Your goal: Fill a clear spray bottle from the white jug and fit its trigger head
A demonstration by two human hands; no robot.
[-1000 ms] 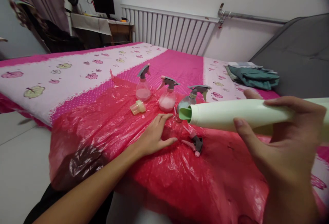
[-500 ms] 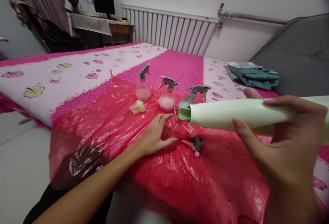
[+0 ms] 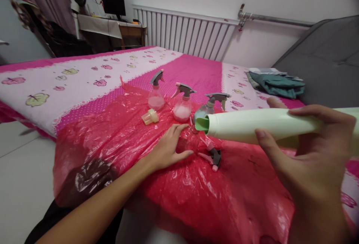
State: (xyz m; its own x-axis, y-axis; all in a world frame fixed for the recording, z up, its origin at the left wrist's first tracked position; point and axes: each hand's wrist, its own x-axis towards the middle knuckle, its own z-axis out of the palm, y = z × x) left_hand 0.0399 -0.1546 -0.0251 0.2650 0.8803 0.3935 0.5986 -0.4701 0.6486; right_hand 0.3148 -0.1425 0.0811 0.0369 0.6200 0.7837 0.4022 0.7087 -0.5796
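My right hand (image 3: 305,158) grips a pale green plastic bottle (image 3: 249,124), tipped on its side. Its open mouth, with a green spout (image 3: 201,124), lies just above the neck of a clear spray bottle body (image 3: 188,140). Around that clear body curl the thumb and fingers of my left hand (image 3: 169,145). A grey and pink spray head (image 3: 214,157) lies loose to the right of it. Behind stand two spray bottles with pinkish contents (image 3: 156,100) (image 3: 182,110) and one with bluish contents (image 3: 204,111), partly hidden. Any flow from the spout cannot be made out.
A yellowish clear cap (image 3: 150,117) lies left of the bottles on a red plastic sheet (image 3: 112,139). This sheet covers part of a pink patterned bed (image 3: 196,66). Folded clothes (image 3: 276,81) rest near the grey headboard (image 3: 328,53). A radiator (image 3: 185,31) lines the wall.
Hardly anything differs. The pale green bottle and my right hand have shifted very slightly, while my left hand stays around the clear bottle.
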